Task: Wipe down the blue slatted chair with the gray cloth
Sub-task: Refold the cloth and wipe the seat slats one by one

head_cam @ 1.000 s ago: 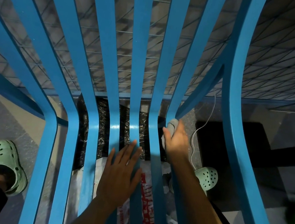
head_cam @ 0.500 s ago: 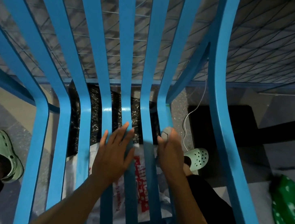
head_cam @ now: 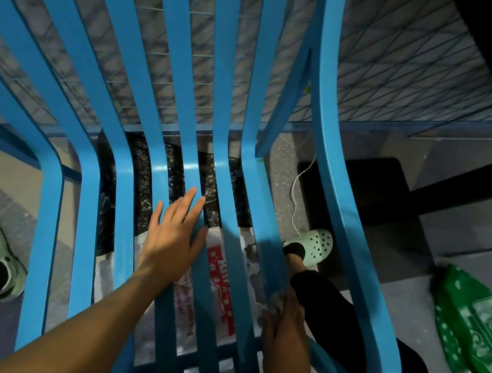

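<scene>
The blue slatted chair (head_cam: pixel 163 89) fills the view, its slats running from the backrest down into the seat. My left hand (head_cam: pixel 173 236) lies flat with fingers spread on the middle seat slats. My right hand (head_cam: pixel 284 334) is closed on the gray cloth (head_cam: pixel 276 302), pressing it against a right-hand seat slat near the front edge. Only a small blurred bit of the cloth shows above my fingers.
Under the seat lie a black plastic bag (head_cam: pixel 203 186) and a white bag with red print (head_cam: pixel 220 280). My feet in pale green clogs (head_cam: pixel 314 243) stand either side. A green bag (head_cam: pixel 471 325) lies on the floor at right; a white cable (head_cam: pixel 296 190) trails nearby.
My right hand has slid the cloth along the slat from near the seat's bend toward the front edge. My left hand has stayed flat on the middle slats.
</scene>
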The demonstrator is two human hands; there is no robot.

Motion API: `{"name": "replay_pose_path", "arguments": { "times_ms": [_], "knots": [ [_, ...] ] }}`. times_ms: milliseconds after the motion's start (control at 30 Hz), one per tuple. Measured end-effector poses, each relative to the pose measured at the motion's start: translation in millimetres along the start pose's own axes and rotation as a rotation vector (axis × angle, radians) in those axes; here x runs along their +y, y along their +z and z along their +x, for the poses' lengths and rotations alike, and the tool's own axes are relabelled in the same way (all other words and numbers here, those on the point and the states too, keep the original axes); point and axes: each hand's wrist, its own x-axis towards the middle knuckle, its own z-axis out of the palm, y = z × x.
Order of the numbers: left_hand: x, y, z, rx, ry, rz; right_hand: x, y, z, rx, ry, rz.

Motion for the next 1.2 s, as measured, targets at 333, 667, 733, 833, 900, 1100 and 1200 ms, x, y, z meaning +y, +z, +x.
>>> {"name": "replay_pose_path", "arguments": {
  "times_ms": [333,667,733,833,900,1100,1200],
  "knots": [
    [-2,4,0,0.056,0.022,0.028,-69,-4,82,0.09,-0.16,0.014],
    [3,-2,1,0.068,0.002,0.036,-142,3,180,0.144,-0.21,-0.02],
    [3,-2,1,0.059,-0.005,0.025,-152,0,189,0.132,-0.204,-0.004],
    [2,-3,1,0.039,-0.015,0.015,-149,-1,188,0.107,-0.224,0.009],
    [3,-4,1,0.03,-0.013,0.013,-136,0,178,0.105,-0.266,0.036],
    [1,-3,1,0.019,-0.012,0.038,-72,4,101,0.076,-0.208,0.113],
    [-2,1,-1,0.013,0.006,0.063,-44,0,61,0.007,-0.127,0.095]
  ]
}}
